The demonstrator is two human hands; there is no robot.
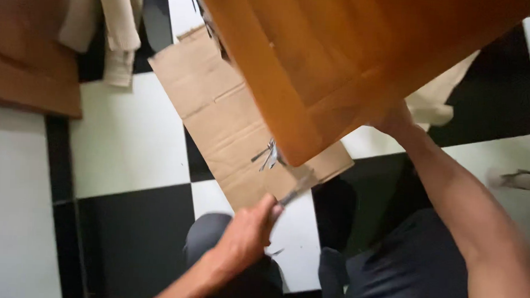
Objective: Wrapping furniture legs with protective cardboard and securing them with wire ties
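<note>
A large orange wooden panel [344, 58] fills the top of the head view, tilted, with its lower corner over a flattened cardboard sheet [219, 106]. My left hand [247, 233] is shut on a thin metal tool [296, 188], blurred, whose tip points up at the panel's lower corner. My right arm reaches up under the panel; my right hand [392, 119] is mostly hidden behind the panel's edge and seems to hold it. A small heap of metal screws [268, 155] lies on the cardboard near that corner.
The floor is black and white tiles [130, 138]. More brown wood boards [27, 58] lie at the top left, with a beige cloth [119, 32] beside them. Another pale cloth [437, 105] shows under the panel at right. My knees in dark trousers [401, 271] are at the bottom.
</note>
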